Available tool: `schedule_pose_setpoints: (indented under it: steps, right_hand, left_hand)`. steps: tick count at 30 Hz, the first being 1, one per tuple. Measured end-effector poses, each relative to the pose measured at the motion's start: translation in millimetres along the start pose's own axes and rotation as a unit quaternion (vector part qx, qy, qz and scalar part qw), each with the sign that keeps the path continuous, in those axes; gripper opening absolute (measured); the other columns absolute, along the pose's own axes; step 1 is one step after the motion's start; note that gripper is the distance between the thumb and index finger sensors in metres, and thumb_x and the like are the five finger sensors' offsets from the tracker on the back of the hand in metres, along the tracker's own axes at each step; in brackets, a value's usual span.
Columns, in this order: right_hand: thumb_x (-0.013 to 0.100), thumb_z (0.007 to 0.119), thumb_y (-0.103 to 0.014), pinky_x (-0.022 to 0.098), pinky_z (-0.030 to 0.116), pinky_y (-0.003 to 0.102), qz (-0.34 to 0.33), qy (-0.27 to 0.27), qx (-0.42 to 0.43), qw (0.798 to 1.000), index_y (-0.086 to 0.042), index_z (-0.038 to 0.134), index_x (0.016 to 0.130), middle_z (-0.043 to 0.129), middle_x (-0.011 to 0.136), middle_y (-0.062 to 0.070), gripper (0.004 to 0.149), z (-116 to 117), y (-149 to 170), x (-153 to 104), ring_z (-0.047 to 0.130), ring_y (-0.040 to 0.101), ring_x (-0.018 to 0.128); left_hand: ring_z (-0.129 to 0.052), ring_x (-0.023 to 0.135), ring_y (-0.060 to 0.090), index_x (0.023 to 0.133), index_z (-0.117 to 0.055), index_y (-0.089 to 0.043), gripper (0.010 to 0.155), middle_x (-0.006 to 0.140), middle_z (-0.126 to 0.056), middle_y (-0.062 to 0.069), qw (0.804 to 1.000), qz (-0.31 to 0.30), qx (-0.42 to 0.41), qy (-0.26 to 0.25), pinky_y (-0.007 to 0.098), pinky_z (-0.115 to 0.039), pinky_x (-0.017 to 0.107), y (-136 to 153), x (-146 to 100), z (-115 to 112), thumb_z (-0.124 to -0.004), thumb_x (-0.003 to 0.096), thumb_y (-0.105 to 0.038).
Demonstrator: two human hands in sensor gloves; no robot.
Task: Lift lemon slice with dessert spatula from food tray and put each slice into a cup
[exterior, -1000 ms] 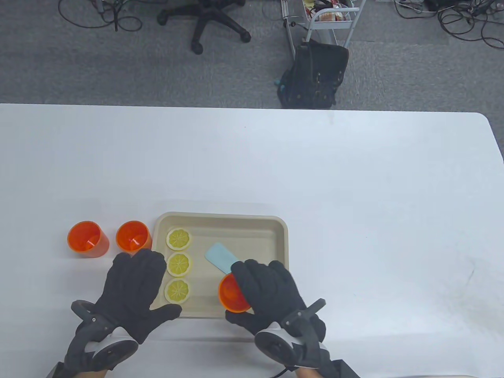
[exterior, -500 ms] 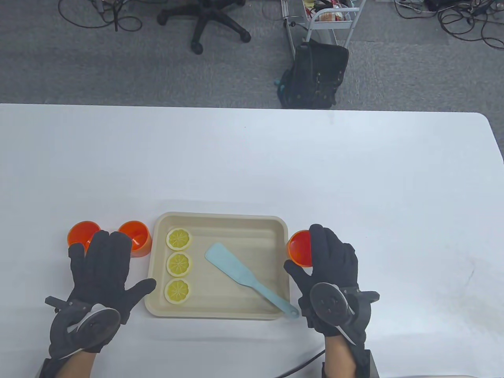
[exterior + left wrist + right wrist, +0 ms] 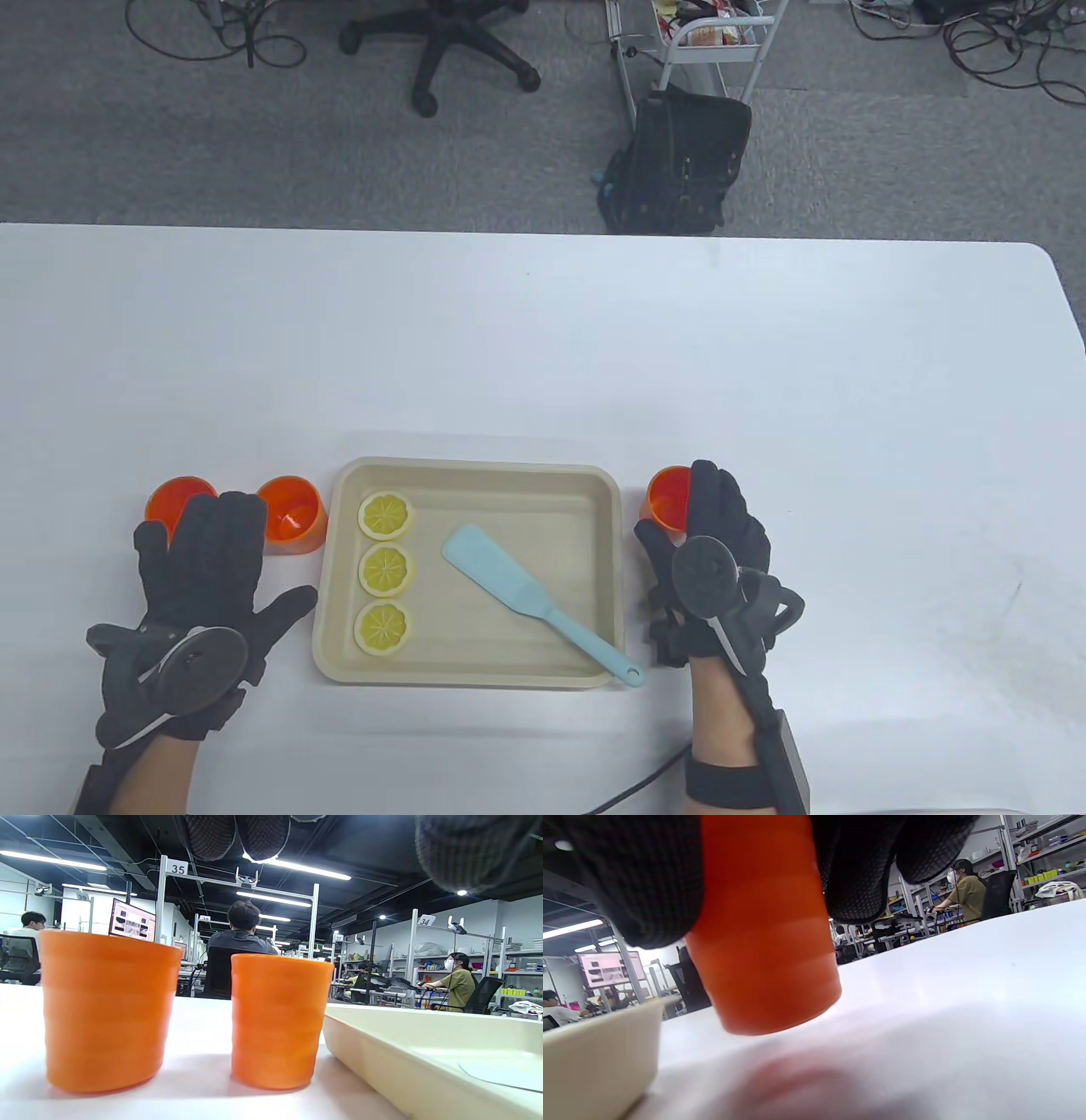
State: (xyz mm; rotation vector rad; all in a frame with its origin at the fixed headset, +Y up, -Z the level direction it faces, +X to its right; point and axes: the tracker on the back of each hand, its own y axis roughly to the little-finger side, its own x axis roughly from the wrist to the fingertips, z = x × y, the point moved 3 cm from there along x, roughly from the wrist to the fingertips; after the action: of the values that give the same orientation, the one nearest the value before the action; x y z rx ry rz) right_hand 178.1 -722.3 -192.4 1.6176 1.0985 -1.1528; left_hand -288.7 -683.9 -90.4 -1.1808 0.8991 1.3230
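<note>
A beige food tray (image 3: 475,465) holds three lemon slices in a column at its left: far (image 3: 385,514), middle (image 3: 387,570) and near (image 3: 383,626). A light blue dessert spatula (image 3: 509,586) lies diagonally in the tray, its handle over the near right corner. My right hand (image 3: 691,509) grips an orange cup (image 3: 667,499) just right of the tray. In the right wrist view this cup (image 3: 763,955) hangs tilted a little above the table. My left hand (image 3: 212,543) lies flat and holds nothing, partly covering two orange cups (image 3: 178,499) (image 3: 293,514) left of the tray.
In the left wrist view the two orange cups (image 3: 106,1010) (image 3: 278,1018) stand upright beside the tray wall (image 3: 424,1043). White table surface (image 3: 543,340) stretches beyond and to the right of the tray. On the floor past the far edge are a black bag (image 3: 679,161) and an office chair (image 3: 458,42).
My right hand carried the orange cup from over the tray's near right part out to the tray's right side. My left hand slid left off the tray toward the two cups.
</note>
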Motion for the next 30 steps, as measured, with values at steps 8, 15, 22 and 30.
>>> schedule_pose_setpoints:
  steps: [8,15,22,30]
  right_hand:
    - [0.042,0.094,-0.050,0.074,0.063,0.059,0.025,-0.019,-0.015,0.999,-0.022,0.047,0.112,0.053,0.117,0.012,0.089,15,3,8,0.086,0.030,0.089]
    - [0.043,0.092,-0.051,0.076,0.058,0.060,0.023,-0.023,-0.014,0.999,-0.023,0.043,0.113,0.047,0.119,0.012,0.090,18,1,11,0.080,0.033,0.097]
    - [0.045,0.090,-0.053,0.076,0.049,0.067,0.012,0.005,0.033,0.999,-0.022,0.042,0.114,0.035,0.120,0.017,0.089,-17,1,-2,0.061,0.047,0.107]
    - [0.046,0.088,-0.053,0.076,0.048,0.067,-0.044,0.058,0.037,0.997,-0.023,0.045,0.114,0.037,0.120,0.017,0.086,-53,-19,-28,0.057,0.048,0.109]
  left_hand:
    - [-0.043,0.116,0.053,0.119,-0.020,-0.021,0.104,0.126,-0.037,0.015,1.000,0.017,-0.004,0.020,0.079,-0.026,0.076,10,3,-8,-0.077,0.0475,-0.071]
    - [-0.042,0.116,0.053,0.119,-0.019,-0.022,0.104,0.126,-0.036,0.015,0.999,0.034,-0.014,0.025,0.078,-0.026,0.076,19,5,-10,-0.077,0.0475,-0.071]
    - [-0.034,0.115,0.055,0.118,-0.017,-0.024,0.095,0.126,-0.023,0.018,0.994,0.094,-0.045,-0.038,0.077,-0.025,0.077,47,1,4,-0.074,0.0529,-0.064]
    - [-0.036,0.113,0.056,0.117,-0.019,-0.022,0.094,0.124,-0.023,0.021,0.973,0.187,-0.126,-0.046,0.077,-0.026,0.075,99,-7,-10,-0.075,0.0536,-0.062]
